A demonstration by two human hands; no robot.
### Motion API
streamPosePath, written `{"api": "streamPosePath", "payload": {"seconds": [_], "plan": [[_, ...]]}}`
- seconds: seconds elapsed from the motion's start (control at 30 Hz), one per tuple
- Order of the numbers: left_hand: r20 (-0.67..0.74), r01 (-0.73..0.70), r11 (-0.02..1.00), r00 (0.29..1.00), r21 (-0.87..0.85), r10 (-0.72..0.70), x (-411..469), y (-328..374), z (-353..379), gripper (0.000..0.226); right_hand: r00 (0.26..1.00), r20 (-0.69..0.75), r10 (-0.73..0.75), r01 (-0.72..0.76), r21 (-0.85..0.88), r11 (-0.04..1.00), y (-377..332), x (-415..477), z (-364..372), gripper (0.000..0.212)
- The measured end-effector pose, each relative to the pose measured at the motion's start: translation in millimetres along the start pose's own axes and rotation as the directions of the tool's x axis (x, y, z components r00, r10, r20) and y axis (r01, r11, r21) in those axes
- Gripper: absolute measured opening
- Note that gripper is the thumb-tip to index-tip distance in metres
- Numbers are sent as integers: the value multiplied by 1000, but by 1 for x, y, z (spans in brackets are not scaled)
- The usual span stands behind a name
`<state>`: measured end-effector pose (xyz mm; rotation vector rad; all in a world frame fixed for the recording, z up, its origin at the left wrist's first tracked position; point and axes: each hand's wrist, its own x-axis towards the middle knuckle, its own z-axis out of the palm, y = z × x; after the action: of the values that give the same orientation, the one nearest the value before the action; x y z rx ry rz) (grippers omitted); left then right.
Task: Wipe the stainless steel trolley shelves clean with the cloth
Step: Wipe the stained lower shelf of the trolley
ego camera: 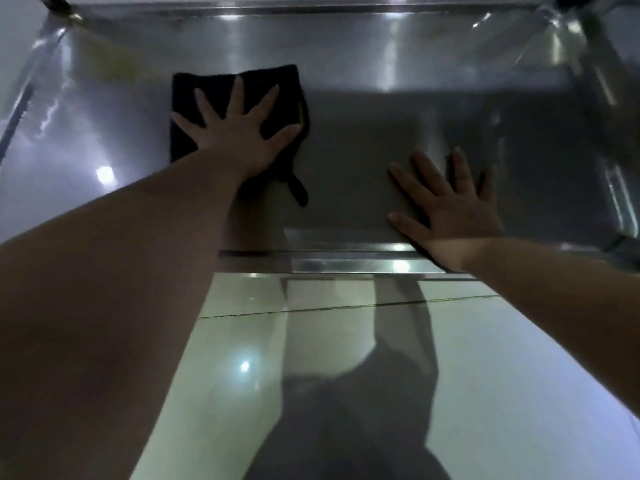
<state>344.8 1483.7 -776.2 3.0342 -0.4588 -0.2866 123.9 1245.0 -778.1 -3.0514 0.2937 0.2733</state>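
2 hands, fingers [238, 95] spread: left hand [239, 140] on cloth [216, 85], seemingly lengthwise front-to-back; right hand [453, 216] on shelf [346, 150].

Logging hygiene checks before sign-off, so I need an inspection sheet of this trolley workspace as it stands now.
Surface: stainless shelf, glossy with light reflections; grime cannot be judged.
Job's things: black cloth lies flat on the shelf's left part, yellow edge showing.
Clutter: nothing seen.
Grips: left hand presses flat on the cloth, fingers spread; right hand rests flat on bare shelf by the front rim.
Cables: nothing seen.
Surroundings: tiled floor below.
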Motion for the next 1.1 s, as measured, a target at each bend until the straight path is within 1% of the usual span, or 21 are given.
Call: {"api": "streamPosePath", "payload": {"seconds": [0.1,0.17,0.23,0.33,0.4,0.5,0.57,0.63,0.7,0.73,0.8,0.83,0.87,0.9,0.93,1.0,1.03,1.07,1.1], "plan": [[29,-126,992,992,-11,126,-1,81,5,82,1000,-21,-8,9,9,1000,2,1,3,69],[38,-169,986,985,0,169,-5,114,6,81,999,-34,3,-2,17,1000,5,2,4,69],[25,-190,982,982,13,190,-6,120,9,80,998,-58,9,-7,36,999,6,2,5,70],[25,-239,970,971,44,238,0,84,6,78,997,-82,11,-6,55,998,5,2,6,70],[35,-209,976,978,57,207,5,39,0,77,996,-84,17,-11,65,998,4,2,6,70],[27,-24,1000,999,1,24,0,-38,-9,83,997,-76,17,-13,56,998,1,2,5,70],[30,56,998,998,-6,-56,-7,-64,-11,88,997,-72,15,-13,26,1000,-2,3,5,71],[28,101,995,995,-6,-101,-9,-57,-10,91,998,-69,13,-13,2,1000,-3,5,6,71],[9,138,990,990,-32,-138,-8,-25,-6,89,998,-63,15,-16,-10,1000,-4,6,7,71],[-6,133,991,991,-36,-133,-7,-4,-3,87,998,-56,14,-15,-14,1000,-4,7,7,72],[-11,37,999,999,-10,-37,-7,53,5,84,999,-44,7,-7,2,1000,-2,7,7,74],[4,-42,999,999,7,42,-10,85,9,82,999,-49,7,-4,54,999,-2,7,6,76],[19,-124,992,992,23,123,-16,115,13,79,997,-73,21,-10,148,989,0,7,4,77],[33,-189,981,982,32,188,-23,139,16,77,991,-119,53,-18,279,960,2,6,2,74],[43,-229,973,973,29,227,-30,156,18,76,977,-183,110,-21,431,902,5,6,1,69],[52,-246,969,968,9,246,-39,167,19,75,917,-276,288,-10,705,709,10,5,-3,57],[60,-246,969,968,3,246,-45,164,19,75,885,-279,373,-8,791,612,11,5,-6,51],[76,-253,967,965,8,252,-52,159,19,75,861,-265,434,-17,838,545,11,6,-9,47],[97,-269,963,959,24,266,-60,155,20,73,846,-254,468,-34,852,523,10,8,-12,44]]}}
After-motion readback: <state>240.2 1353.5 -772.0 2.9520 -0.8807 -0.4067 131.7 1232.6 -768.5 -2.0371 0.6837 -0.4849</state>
